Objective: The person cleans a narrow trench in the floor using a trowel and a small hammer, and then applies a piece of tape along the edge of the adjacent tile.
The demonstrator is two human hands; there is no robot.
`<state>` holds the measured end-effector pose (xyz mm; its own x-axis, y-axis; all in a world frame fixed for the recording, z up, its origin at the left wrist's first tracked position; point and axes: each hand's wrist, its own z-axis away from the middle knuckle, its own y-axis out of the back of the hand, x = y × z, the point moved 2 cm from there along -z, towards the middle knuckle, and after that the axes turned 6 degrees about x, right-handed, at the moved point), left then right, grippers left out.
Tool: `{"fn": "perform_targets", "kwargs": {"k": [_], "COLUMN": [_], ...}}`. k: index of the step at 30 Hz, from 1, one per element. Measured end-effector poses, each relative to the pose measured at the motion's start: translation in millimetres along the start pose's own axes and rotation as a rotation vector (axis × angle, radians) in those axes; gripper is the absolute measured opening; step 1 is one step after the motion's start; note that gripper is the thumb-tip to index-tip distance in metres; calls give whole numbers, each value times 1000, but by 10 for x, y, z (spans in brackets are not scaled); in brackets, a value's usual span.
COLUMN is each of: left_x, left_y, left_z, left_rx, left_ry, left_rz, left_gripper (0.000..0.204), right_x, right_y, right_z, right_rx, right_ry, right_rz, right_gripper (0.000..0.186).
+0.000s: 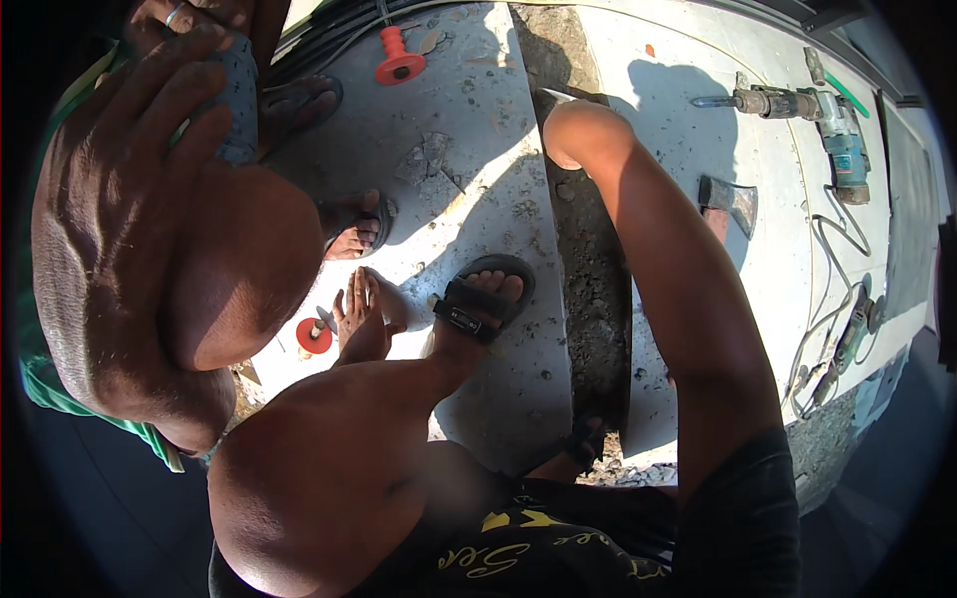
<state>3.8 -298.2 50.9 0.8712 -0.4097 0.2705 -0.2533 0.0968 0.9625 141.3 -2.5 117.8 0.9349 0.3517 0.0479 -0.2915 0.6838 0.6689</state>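
A red-flanged tool [314, 337] is just beside your left hand [361, 313], released, fingers extended over the slab [498, 234]; a pale pointed piece [556, 96] adjoins your right hand [586, 135], its grip I cannot tell; a power breaker [845, 149] lies farther right.

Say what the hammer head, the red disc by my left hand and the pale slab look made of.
Hammer head: probably steel, dull and worn, from its grey, blocky faces. 
Red disc: smooth plastic or rubber, I can't tell which, by its even colour. 
Pale slab: likely concrete, rough-finished, judging by its pits and chips.
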Motion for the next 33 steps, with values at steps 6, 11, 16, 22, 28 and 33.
{"fn": "perform_targets", "kwargs": {"k": [6,11,16,22,28,33], "left_x": [61,139,81,30,68,5], "left_y": [105,114,126,7,-27,108], "left_z": [-42,-234,-59,-43,-123,-15], "left_rx": [5,-15,-64,-22,-1,-73], "left_ry": [-45,-58,-24,-53,-56,-6], "left_rz": [-41,14,-45,-64,-37,-61], "left_gripper": [52,52,53,55,57,57], "right_x": [141,269,6,31,139,-138], "right_y": [-219,-822,-908,-968,-1044,-923], "right_z": [249,-525,-378,-704,-839,-627], "right_rx": [449,708,875,675,726,680], "right_ry": [82,-218,-185,-272,-294,-287], "right_rz": [-248,-827,-849,-955,-890,-978], "right_gripper": [32,41,39,42,42,48]}}
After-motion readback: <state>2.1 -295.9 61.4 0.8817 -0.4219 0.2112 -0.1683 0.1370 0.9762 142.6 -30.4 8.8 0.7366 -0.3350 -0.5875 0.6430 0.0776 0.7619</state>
